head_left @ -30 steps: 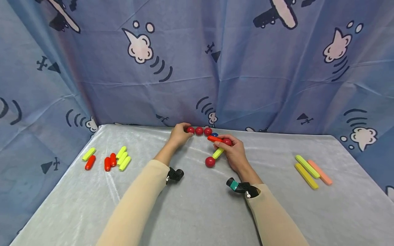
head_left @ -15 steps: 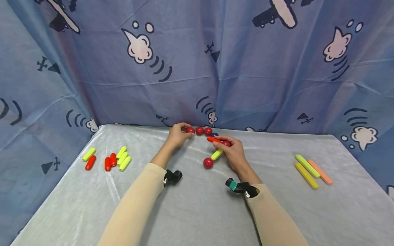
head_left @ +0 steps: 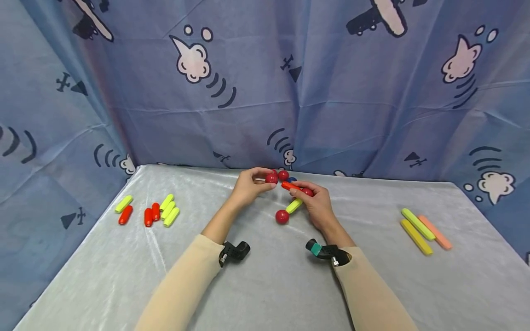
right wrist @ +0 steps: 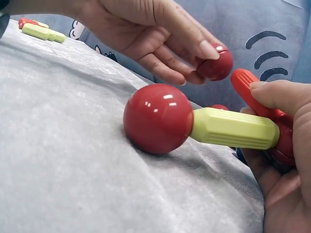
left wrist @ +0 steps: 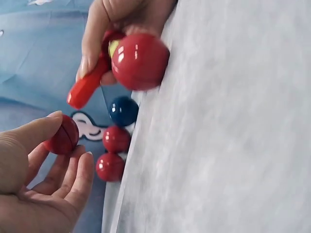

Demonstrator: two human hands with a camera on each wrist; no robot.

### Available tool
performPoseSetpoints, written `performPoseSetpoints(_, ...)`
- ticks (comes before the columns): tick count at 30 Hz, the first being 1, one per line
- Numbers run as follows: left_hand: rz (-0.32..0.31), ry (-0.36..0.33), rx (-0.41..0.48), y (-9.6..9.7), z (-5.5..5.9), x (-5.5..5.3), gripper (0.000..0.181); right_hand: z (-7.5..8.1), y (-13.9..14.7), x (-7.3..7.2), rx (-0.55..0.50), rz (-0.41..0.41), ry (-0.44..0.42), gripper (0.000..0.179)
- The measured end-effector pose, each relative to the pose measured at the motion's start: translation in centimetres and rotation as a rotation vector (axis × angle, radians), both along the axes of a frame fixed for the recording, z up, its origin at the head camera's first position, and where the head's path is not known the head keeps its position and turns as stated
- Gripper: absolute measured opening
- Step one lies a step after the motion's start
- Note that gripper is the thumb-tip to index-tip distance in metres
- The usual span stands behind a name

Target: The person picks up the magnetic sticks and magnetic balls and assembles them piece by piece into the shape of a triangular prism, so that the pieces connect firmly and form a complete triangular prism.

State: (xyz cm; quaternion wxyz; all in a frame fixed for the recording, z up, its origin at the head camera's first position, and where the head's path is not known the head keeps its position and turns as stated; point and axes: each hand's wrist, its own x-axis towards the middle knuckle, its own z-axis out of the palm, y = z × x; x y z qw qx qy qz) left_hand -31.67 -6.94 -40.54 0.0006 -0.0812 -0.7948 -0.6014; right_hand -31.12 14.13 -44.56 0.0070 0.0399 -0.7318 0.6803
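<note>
Between thumb and fingers, my left hand [head_left: 247, 187] pinches a red ball [left wrist: 65, 136], raised above the table at the back. Facing it, my right hand [head_left: 319, 204] grips a joined piece at its middle red ball [right wrist: 286, 141], which the fingers partly hide. From that ball a short red rod [right wrist: 250, 92] points toward the left hand's ball, with a gap between them. A yellow-green ridged rod [right wrist: 235, 128] also extends from it and ends in another red ball [right wrist: 158, 118]. The right thumb lies against the red rod.
Two red balls [left wrist: 116, 139] and a blue ball [left wrist: 124, 110] lie in a row by the table's back edge. Short red rods [head_left: 148, 217] and yellow-green rods [head_left: 171, 217] lie at left, longer bars [head_left: 417, 224] at right. A blue printed curtain [head_left: 248, 92] hangs behind.
My left hand has lifted the red ball from the left end of the row and carried it rightward, nearer the red rod. My right hand keeps its grip in nearly the same place.
</note>
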Motion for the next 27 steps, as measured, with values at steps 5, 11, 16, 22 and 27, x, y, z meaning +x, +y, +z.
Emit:
performPoseSetpoints(5,-0.026,0.004,0.007,0.4,0.1,0.4,0.042,0.0,-0.1,0.0,0.03,0.002,-0.005,0.04)
performPoseSetpoints(11,-0.05,0.035,0.004,0.6,0.2,0.3,0.04,0.3,0.0,0.3,0.008,0.023,0.026,0.037)
performPoseSetpoints(16,-0.083,0.066,0.016,0.7,0.3,0.5,0.037,0.4,0.0,0.5,0.061,0.119,0.083,0.041)
performPoseSetpoints(22,-0.146,0.065,0.029,0.9,0.7,0.8,0.04,0.2,0.2,0.4,0.109,0.24,0.131,0.052)
performPoseSetpoints(27,-0.181,0.087,-0.057,0.4,1.6,1.1,0.042,0.3,0.3,0.5,0.064,0.252,0.114,0.054)
